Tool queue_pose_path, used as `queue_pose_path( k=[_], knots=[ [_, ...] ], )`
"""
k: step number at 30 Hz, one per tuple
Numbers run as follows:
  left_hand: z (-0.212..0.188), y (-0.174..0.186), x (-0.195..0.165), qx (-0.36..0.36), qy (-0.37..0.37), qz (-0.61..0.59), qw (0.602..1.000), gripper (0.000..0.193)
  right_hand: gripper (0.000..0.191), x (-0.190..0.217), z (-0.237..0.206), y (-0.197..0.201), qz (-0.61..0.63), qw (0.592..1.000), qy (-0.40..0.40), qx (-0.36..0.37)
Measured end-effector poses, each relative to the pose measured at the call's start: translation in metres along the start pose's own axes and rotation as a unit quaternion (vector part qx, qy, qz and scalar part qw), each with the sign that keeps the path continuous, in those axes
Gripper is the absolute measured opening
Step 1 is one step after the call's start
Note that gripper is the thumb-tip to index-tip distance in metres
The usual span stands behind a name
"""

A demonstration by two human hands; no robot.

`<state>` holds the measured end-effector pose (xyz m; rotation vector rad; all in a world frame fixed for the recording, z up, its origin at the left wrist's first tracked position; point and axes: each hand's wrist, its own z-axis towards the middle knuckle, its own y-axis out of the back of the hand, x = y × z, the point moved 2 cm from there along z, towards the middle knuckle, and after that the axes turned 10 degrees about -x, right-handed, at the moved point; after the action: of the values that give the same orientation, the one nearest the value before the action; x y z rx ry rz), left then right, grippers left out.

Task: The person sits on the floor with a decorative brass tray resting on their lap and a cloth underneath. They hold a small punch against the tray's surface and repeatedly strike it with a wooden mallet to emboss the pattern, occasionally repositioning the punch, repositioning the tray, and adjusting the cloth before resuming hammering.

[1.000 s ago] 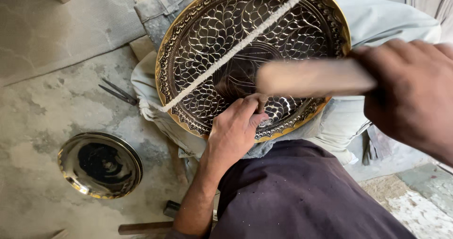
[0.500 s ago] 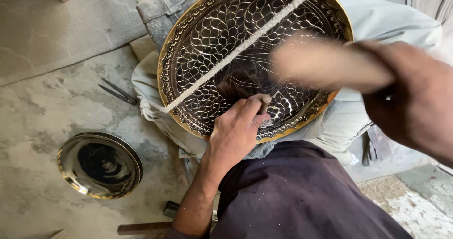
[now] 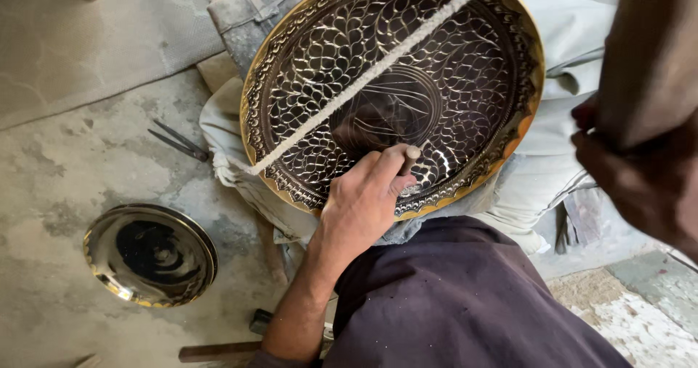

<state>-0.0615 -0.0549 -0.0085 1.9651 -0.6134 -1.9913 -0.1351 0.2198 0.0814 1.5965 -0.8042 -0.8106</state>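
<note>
Engraved brass tray [image 3: 465, 70] is propped on the lap, over pale cloth [image 3: 552, 157], with a white cord [image 3: 371, 70] stretched diagonally across its face. Left hand [image 3: 363, 201] rests on the lower part of the tray, fingers pinched round a short punch [image 3: 409, 158] set tip-down on the metal. Right hand [image 3: 640, 172] is raised at frame right, clenched round a blurred handle. Tray judged rigid, fairly heavy, smooth; best gripped at the scalloped rim. Open concrete lies to the left, bar a small dish [image 3: 150, 255] and shears [image 3: 178, 141]
</note>
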Motion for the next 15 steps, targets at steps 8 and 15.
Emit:
queue_pose_path(
  k=[8, 15],
  knots=[
    [0.0, 0.001, -0.001, -0.016, -0.012, 0.001, 1.0, 0.035, 0.037, 0.009, -0.011, -0.011, 0.145, 0.978, -0.131, 0.075],
    [0.001, 0.001, 0.0, 0.004, -0.003, -0.007, 1.0, 0.037, 0.05, 0.018, -0.01, -0.006, 0.491, 0.823, -0.284, -0.013]
  ],
)
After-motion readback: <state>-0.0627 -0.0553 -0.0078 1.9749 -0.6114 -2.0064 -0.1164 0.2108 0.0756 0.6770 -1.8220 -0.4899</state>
